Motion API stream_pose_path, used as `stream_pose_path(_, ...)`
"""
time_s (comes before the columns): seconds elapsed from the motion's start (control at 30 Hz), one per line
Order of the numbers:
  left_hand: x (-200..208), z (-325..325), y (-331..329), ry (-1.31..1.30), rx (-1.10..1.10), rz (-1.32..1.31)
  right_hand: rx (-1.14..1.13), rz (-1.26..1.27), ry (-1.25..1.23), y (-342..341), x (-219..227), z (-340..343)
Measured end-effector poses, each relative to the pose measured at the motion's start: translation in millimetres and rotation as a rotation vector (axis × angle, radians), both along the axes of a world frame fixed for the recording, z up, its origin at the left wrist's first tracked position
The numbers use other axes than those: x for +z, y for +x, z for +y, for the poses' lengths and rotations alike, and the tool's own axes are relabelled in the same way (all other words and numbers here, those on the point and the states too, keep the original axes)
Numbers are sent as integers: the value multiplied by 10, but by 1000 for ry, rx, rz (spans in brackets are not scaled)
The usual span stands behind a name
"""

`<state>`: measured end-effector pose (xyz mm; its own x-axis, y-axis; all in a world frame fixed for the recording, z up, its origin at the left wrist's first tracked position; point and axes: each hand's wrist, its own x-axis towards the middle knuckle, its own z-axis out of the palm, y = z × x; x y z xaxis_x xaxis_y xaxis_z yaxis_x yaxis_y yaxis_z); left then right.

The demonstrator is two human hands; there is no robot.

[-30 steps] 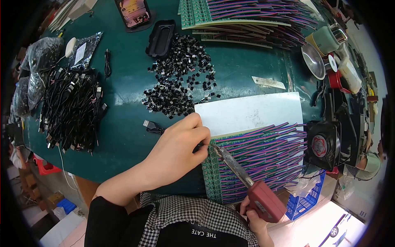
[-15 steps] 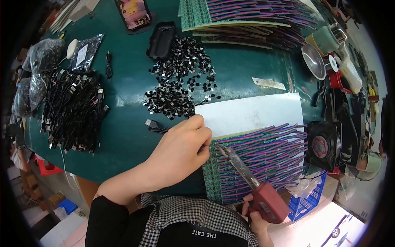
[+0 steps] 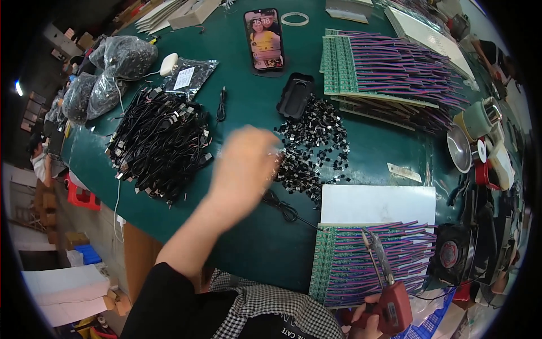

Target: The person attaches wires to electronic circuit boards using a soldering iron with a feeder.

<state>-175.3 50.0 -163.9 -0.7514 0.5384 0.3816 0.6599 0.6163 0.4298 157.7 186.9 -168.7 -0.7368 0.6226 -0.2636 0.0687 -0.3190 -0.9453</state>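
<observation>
My right hand [image 3: 368, 322] grips the handle of a red soldering gun [image 3: 393, 308]. Its metal tip rests over or just above rows of purple, pink and green wires [image 3: 384, 248] on a green circuit-board panel [image 3: 322, 263]. My left hand [image 3: 245, 166], smeared by motion, hovers between a heap of black USB cables [image 3: 161, 144] and a pile of small black-and-silver connectors [image 3: 310, 144]; its fingers cannot be made out. From beside that hand, a coiled black cable [image 3: 285, 210] runs to the panel's upper left corner. Under the panel lies a white sheet [image 3: 378, 203].
Beyond the connectors sit a black tray [image 3: 295, 96], a phone [image 3: 264, 42] and stacked wired boards [image 3: 389, 68]. At right are a metal bowl [image 3: 458, 148], a fan [image 3: 451, 253] and a flat metal strip [image 3: 404, 172]. Bagged goods [image 3: 116, 70] lie far left.
My left hand has moved away from the panel's left edge, toward the cable heap. A black cable now reaches the panel's corner. The whole view has shifted; my right hand still holds the soldering gun.
</observation>
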Motion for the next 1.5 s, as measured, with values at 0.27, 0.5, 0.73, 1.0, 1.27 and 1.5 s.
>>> stream_pose_path(0.27, -189, -533, -527, -719, 257, 168, -38, -75, -43, -96, 40, -19)
stream_pose_path(0.5, 213, -771, -134, 354, -40, -1024, -1, 12, 11, -142, 68, 17)
stream_pose_path(0.73, 273, -498, 584, -50, 142, -800, -80, -1, 11, -31, -70, -16)
stream_pose_path(1.0, 20, -263, 725, 109, -220, -692, -121, -10, 162, -68, -38, -60)
stream_pose_path(1.27, -129, -348, 652, 191, -290, -890, -140, -15, 137, -40, 0, -69)
stream_pose_path(1.5, 311, 4, 1184, 206, -490, -1370, 141, -120, -26, -316, 240, -87)
